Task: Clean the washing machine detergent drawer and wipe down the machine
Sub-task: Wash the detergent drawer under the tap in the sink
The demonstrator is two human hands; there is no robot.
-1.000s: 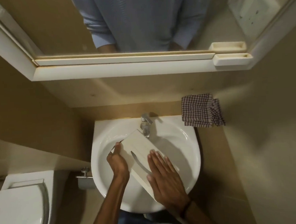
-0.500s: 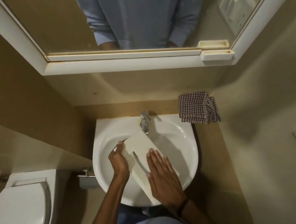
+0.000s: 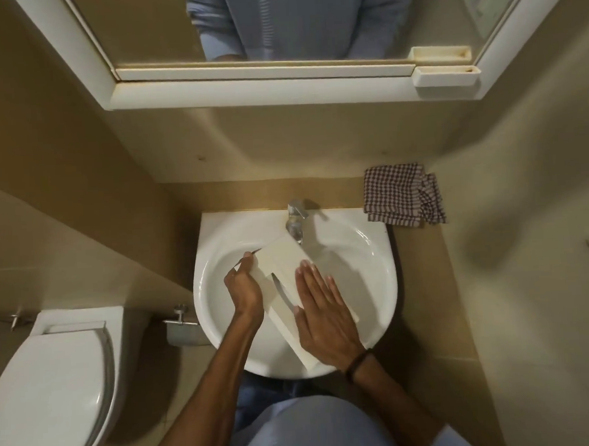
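A long white detergent drawer (image 3: 281, 261) lies slanted, underside up, over the white washbasin (image 3: 362, 250), its far end just under the chrome tap (image 3: 294, 221). My left hand (image 3: 243, 288) grips the drawer's left edge, fingers curled round it. My right hand (image 3: 320, 315) lies flat on the drawer's right half with straight fingers spread, pressing on it. No water stream is visible. The near end of the drawer sticks out past my right hand toward the basin's front rim.
A folded checked cloth (image 3: 402, 195) lies on the ledge right of the basin. A toilet (image 3: 49, 382) with its lid down stands at the left, a paper holder (image 3: 182, 322) between it and the basin. A mirror cabinet (image 3: 279, 87) hangs above.
My head has tilted down a little, shifting the view. Both hands and the drawer keep nearly the same pose over the basin.
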